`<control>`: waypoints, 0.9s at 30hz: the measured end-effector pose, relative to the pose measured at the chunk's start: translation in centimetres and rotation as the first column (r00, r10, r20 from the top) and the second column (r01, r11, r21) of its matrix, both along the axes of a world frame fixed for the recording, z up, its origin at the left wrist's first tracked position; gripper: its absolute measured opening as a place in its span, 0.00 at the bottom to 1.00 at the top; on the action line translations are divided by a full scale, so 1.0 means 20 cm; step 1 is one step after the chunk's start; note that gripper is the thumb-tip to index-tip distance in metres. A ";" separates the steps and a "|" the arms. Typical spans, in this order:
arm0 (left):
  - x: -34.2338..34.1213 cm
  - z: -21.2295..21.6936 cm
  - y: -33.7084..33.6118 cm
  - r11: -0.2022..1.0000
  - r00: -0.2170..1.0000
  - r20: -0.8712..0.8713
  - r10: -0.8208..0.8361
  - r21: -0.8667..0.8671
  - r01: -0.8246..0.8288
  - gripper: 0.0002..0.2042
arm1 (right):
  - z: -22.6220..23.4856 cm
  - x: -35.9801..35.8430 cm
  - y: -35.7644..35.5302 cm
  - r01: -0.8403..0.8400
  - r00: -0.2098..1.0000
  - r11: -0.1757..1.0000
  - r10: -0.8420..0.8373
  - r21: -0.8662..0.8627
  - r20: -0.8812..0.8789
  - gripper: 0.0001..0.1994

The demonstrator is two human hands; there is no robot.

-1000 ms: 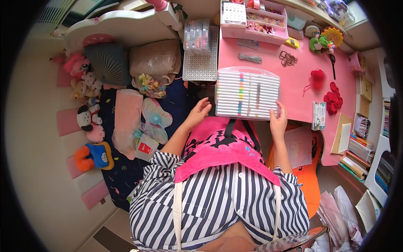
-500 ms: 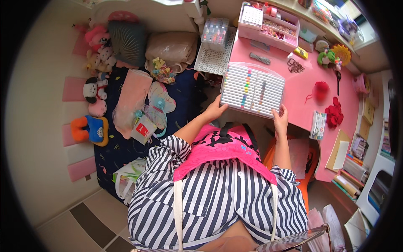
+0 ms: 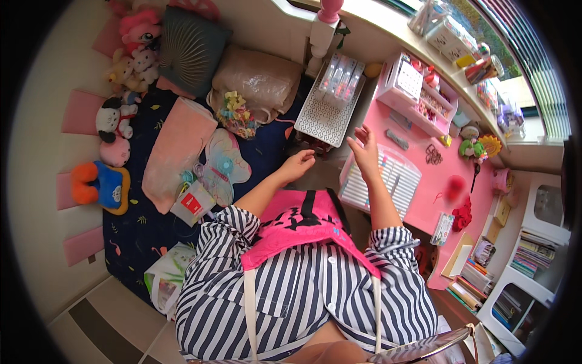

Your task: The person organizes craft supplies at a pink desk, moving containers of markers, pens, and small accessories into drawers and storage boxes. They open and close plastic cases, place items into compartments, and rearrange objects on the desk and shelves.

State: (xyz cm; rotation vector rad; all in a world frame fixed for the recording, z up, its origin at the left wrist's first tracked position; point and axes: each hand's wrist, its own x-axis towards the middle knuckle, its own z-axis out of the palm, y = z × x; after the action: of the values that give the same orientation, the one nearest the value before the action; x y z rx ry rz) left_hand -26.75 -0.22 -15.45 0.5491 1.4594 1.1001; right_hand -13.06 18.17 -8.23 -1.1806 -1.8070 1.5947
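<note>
Both hands hover apart in the air, with nothing held. My left hand is in front of the white patterned tray, its fingers loosely stretched. My right hand is raised with fingers spread, between that tray and the marker case. The clear marker case, filled with rows of white markers with coloured bands, lies at the desk's near left edge, partly hidden by my right forearm. On the tray's far end stands a smaller clear box of markers.
The pink desk holds a pink organizer, a grey bundle, brown cord, red yarn pieces and a small marker pack. Left is a bed with plush toys, a pillow and a butterfly-shaped item.
The marker case, held in both hands before, now rests on the desk, released. Both hands have moved left, the right one up toward the tray. The view has turned too.
</note>
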 end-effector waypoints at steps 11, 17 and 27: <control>-0.51 -0.13 0.59 0.975 0.973 -0.144 0.179 0.156 -0.156 0.20 | -0.39 -0.67 0.56 0.156 0.890 0.937 -0.270 0.313 0.367 0.40; -0.71 -0.14 1.11 0.953 0.767 -0.566 0.301 0.169 -0.250 0.28 | -0.48 -0.85 0.79 0.311 0.774 0.927 -0.375 0.210 0.510 0.36; -0.76 -0.16 1.44 0.942 0.957 0.049 0.287 -0.195 -0.272 0.15 | -0.45 -0.86 0.81 0.388 0.882 0.891 -0.285 -0.235 0.375 0.17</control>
State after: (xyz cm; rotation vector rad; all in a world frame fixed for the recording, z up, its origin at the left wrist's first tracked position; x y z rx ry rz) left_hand -41.87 28.53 -18.65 0.1667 1.5860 1.1740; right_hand -30.19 34.42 -17.29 -1.8962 -1.4475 1.5665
